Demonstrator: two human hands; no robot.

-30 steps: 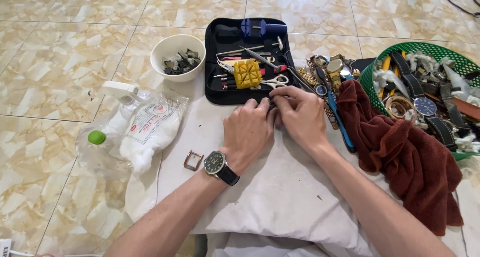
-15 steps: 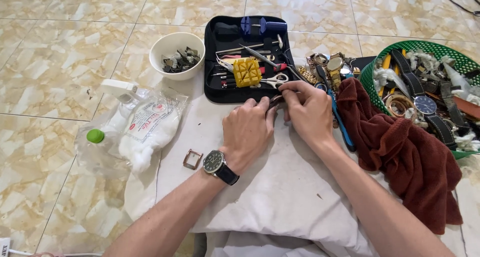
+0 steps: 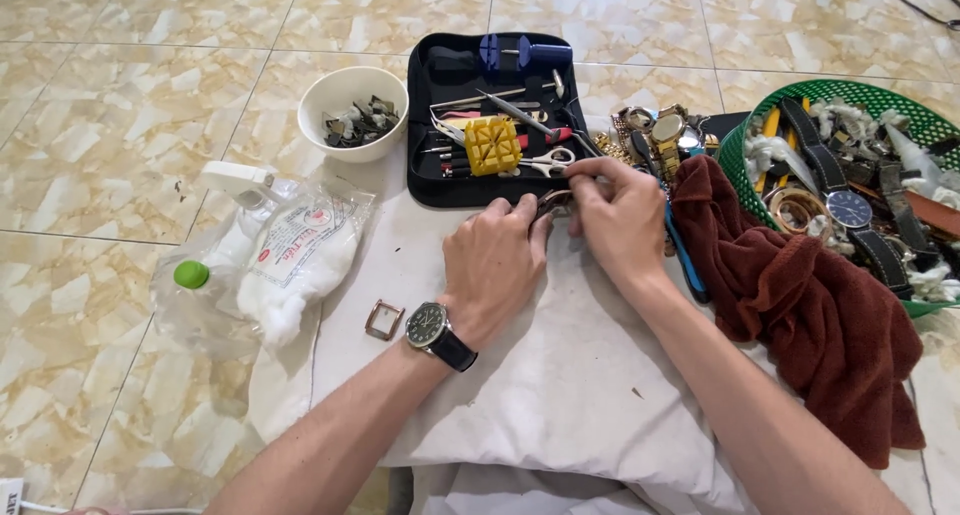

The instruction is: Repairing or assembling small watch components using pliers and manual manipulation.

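My left hand and my right hand meet over a white cloth, both pinching a small dark watch part between their fingertips. The part is mostly hidden by the fingers. A dark wristwatch is strapped on my left wrist. Just beyond the hands lies an open black tool case with a yellow block, scissors and several slim tools. A small square metal watch case lies on the cloth left of my left wrist.
A white bowl of small metal parts stands at the back left. A clear plastic bag with a spray bottle and cotton lies left. A maroon towel and a green basket of watches and straps sit right. Tiled floor surrounds.
Both hands have shifted slightly up and to the right toward the tool case, still pinching the small part together.
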